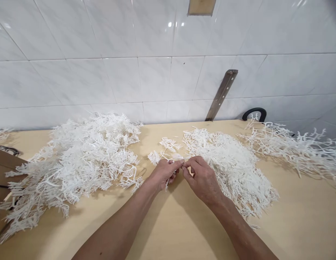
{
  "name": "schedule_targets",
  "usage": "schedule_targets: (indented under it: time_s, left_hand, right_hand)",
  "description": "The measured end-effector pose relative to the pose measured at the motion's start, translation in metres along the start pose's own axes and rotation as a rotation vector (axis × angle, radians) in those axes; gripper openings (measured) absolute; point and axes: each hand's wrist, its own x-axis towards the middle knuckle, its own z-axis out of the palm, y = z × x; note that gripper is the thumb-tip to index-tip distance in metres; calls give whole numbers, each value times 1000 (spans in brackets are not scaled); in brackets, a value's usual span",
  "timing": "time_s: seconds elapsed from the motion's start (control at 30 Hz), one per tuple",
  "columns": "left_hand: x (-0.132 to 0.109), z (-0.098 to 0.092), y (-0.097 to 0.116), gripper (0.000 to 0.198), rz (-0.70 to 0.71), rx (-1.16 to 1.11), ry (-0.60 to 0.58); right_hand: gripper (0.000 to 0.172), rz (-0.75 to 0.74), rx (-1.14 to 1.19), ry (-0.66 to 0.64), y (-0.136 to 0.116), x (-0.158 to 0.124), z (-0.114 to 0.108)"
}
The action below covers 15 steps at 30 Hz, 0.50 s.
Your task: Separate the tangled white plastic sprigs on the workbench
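Pinching a white sprig [166,185] apparently between them, left hand [168,171] and right hand [202,177] meet.

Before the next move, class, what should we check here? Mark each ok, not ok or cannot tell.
1. Left hand holding a white piece: ok.
2. Right hand close to the left: ok.
3. Right hand gripping that piece: cannot tell, contact is hidden.
4. Left pile and right pile apart: ok.
5. Gap between piles free of loose pieces: not ok, some lie there.
6. Metal bar away from both hands: ok.
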Motion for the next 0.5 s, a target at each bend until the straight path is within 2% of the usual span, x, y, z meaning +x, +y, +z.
schedule_targets:
  time_s: [0.23, 0.4, 0.5]
  left_hand:
    - [4, -8, 1, 43, -57, -78, -62]
    - [7, -5, -4, 41, 44, -169, -51]
    - [6, 2, -8, 40, 97, -141, 0]
  right_hand:
    - [10, -48, -42, 20, -1, 0, -2]
    - [12, -1, -94, 33, 0, -1, 0]
    - [14, 60, -108, 52, 3, -1, 2]
